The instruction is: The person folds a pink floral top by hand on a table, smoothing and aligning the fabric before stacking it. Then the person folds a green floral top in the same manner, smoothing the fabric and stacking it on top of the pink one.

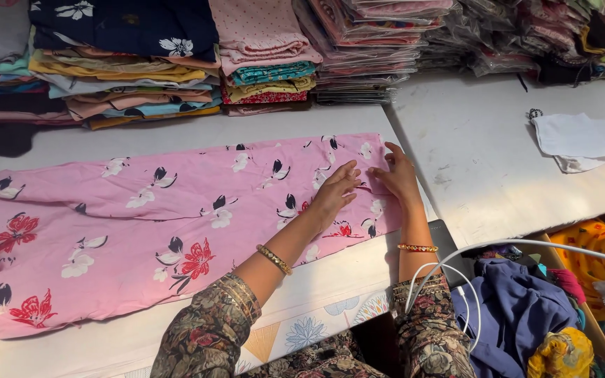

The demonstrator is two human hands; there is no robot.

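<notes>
Head view: we see the pink floral fabric point(176, 217) spread flat on the white table point(498, 161), its right end lying directly under both sets of fingers, with stacked folded garments point(127, 63) well beyond the fingertips. To smooth this end well, we judge that the palms should press evenly and slide outward toward the edge. The left hand point(334, 192) and right hand point(397, 175) rest side by side, wrists bent, fingers extended and slightly spread, gripping nothing.

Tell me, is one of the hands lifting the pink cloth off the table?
No: both the left hand and the right hand lie flat, fingers spread, on the pink cloth, which rests on the table.
</notes>
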